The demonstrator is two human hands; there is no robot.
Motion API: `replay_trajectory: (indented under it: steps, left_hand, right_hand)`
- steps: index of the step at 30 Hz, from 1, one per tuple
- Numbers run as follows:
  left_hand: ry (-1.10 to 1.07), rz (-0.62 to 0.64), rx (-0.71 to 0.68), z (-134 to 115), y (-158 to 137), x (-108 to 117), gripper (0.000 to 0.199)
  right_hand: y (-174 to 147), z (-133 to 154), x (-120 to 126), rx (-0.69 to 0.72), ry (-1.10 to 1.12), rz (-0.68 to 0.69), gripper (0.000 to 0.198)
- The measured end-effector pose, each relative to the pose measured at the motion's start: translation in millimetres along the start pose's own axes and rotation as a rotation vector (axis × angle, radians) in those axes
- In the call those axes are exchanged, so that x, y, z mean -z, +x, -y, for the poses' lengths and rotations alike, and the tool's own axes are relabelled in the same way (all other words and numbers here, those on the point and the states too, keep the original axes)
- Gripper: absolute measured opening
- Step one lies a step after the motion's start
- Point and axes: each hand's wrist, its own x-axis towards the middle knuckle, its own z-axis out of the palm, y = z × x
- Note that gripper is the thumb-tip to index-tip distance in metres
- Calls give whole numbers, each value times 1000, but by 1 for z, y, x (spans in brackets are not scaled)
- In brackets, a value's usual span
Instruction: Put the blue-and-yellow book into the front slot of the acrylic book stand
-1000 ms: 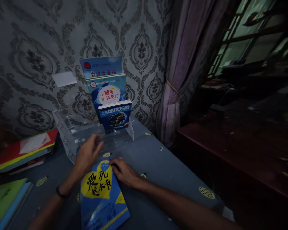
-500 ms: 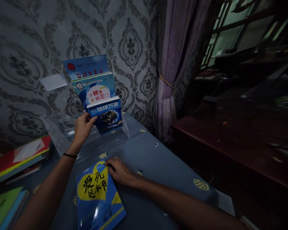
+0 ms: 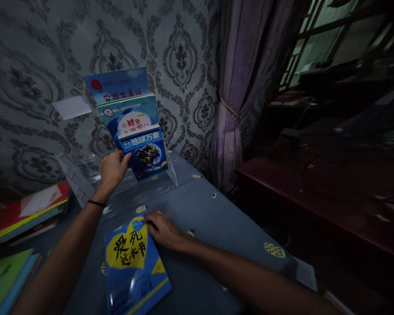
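My left hand (image 3: 113, 170) pinches the left edge of a dark blue book (image 3: 146, 155) with a globe on its cover. That book stands at the front of a clear acrylic book stand (image 3: 171, 170). Behind it rise a light-blue picture book (image 3: 129, 114) and, further back, a taller blue book (image 3: 118, 81). Nearer me, a blue book with a yellow heart (image 3: 134, 280) lies face up on the table. At its upper right corner is my right hand (image 3: 164, 229), fingers curled and closed on the edge; the fingertips are partly hidden.
Red and yellow books or folders (image 3: 36, 210) lie at the left, with a green book (image 3: 6, 275) in front of them. A patterned wall and a tied curtain (image 3: 231, 131) stand behind the blue-covered table (image 3: 203, 218). A dark red bench (image 3: 302, 197) is on the right.
The globe book has shifted slightly left and covers more of the title behind it, with my left hand still on its edge. My right hand stays at the heart book's corner.
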Motion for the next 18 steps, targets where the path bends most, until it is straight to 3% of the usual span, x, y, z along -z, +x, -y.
replay_trajectory:
  steps: [8,14,18]
  left_hand:
    - [118,-4,15,-1,-21,3,31]
    - [-175,190,-82,19,-45,0,20]
    - [-328,199,-142,21,-55,-1,19]
  right_hand:
    - [2,4,7,-18,43,75,28]
    - [4,-1,8,-15,-5,87,28]
    - [2,-3,7,0,-20,68,26]
